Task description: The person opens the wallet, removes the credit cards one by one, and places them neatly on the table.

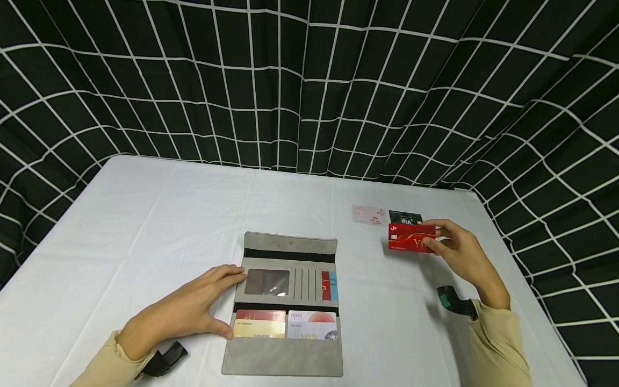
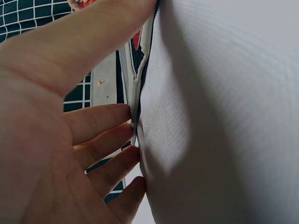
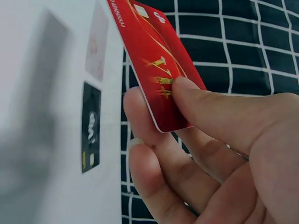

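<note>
Between thumb and fingers, my right hand (image 1: pixel 461 252) pinches a red VIP card (image 1: pixel 408 238) by its right end, raised over the table. In the right wrist view the red card (image 3: pixel 156 65) tilts, its gold letters facing the thumb. My left hand (image 1: pixel 188 309) rests at the left edge of a grey wallet (image 1: pixel 282 356), fingers extended and thumb spread. The wallet lies unfolded, its flap (image 1: pixel 271 240) toward the back. Its lower pocket holds a red-and-cream card (image 1: pixel 260 324) and a white-and-pink card (image 1: pixel 311 325). Red and blue cards (image 1: pixel 330 286) show in the right slots.
A black VIP card (image 1: pixel 403 216) lies on the white tablecloth (image 1: pixel 193 209) just behind the red one, partly covered by it in the head view. To its left is a pale pink card (image 1: pixel 369 215). A dark gridded curtain (image 1: pixel 271 97) hangs around the table.
</note>
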Demonstrator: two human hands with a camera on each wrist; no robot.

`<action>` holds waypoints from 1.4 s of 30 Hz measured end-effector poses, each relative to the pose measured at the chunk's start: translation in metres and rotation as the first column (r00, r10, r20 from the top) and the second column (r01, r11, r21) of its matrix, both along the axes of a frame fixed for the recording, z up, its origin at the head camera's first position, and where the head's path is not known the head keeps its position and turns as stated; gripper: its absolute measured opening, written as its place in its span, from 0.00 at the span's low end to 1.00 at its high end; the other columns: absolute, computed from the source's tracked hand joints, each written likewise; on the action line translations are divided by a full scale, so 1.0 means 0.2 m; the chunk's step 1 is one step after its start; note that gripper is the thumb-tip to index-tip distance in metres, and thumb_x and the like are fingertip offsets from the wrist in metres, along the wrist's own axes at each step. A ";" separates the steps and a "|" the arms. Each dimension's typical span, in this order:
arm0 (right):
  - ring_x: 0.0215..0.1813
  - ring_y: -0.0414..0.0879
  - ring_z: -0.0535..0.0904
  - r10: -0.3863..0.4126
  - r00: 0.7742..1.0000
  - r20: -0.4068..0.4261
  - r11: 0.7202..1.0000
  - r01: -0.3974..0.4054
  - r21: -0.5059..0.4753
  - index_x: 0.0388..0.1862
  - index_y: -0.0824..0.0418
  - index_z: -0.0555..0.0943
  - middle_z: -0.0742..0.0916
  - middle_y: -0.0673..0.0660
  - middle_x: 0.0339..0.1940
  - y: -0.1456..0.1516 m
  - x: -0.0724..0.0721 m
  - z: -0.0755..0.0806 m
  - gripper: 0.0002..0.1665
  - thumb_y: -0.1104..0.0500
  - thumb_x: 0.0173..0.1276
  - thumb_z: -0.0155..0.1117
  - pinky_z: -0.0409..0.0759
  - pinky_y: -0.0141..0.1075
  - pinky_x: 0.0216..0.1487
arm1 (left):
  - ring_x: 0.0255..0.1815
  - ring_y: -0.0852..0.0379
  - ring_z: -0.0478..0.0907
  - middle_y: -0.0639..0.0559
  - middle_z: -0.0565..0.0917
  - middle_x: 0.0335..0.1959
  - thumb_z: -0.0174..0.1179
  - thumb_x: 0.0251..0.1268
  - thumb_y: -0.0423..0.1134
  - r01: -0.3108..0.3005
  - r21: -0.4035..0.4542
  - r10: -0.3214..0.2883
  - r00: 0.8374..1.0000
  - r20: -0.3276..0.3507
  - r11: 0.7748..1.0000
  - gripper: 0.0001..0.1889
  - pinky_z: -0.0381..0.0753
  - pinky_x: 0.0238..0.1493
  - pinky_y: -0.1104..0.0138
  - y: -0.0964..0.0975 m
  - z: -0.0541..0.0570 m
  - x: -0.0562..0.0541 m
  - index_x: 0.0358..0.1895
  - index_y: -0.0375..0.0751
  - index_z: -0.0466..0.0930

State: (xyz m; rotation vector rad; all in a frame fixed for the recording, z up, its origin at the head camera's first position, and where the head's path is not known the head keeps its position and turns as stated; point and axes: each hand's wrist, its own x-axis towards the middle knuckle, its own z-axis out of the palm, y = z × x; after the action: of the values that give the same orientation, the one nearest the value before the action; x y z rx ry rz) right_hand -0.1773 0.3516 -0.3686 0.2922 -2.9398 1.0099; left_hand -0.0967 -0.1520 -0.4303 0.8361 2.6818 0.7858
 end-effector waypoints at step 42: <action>0.32 0.21 0.72 -0.245 0.969 -0.017 0.969 0.245 0.033 0.69 0.71 0.68 0.82 0.79 0.50 0.37 -0.19 -0.11 0.27 0.58 0.76 0.55 0.78 0.22 0.27 | 0.72 0.45 0.66 0.47 0.67 0.72 0.70 0.37 0.69 -0.001 -0.007 0.001 1.000 0.000 1.000 0.57 0.71 0.68 0.46 0.00 0.00 0.00 0.72 0.38 0.66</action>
State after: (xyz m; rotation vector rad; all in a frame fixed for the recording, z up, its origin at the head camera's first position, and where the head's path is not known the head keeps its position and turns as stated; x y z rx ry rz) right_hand -0.2155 0.4259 -0.3902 -0.0643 -2.8900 0.9199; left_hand -0.0963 -0.1518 -0.4296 0.8336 2.6838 0.7761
